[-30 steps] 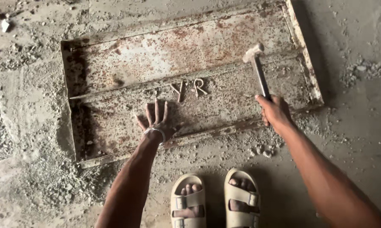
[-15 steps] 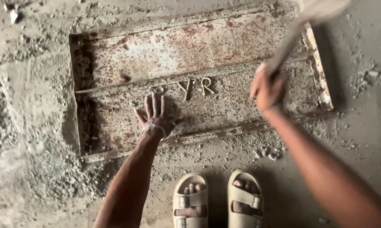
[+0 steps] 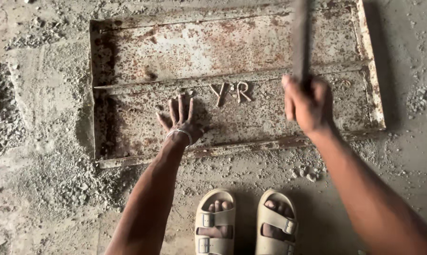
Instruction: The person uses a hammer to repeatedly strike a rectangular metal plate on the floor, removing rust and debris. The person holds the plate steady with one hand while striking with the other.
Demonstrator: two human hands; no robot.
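Rusty steel panel (image 3: 270, 42), hammer raised.
Right hand (image 3: 307, 105) fists the upright handle (image 3: 300, 40) above the panel; left hand (image 3: 181, 125) lies flat, fingers spread.

Head view: I am looking straight down, from standing height, at the rusty metal panel (image 3: 232, 85) and my sandals (image 3: 245, 222).

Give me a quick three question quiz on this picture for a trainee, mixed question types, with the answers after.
1. True or false: the left hand lies flat on the rusty steel panel.
2. What does the right hand grip? A) a brush B) a hammer handle C) a stone
3. What does the person wear on the feet?

Key
1. True, with fingers spread.
2. B; the handle points up and away, blurred, with its head out of frame.
3. Pale sandals.
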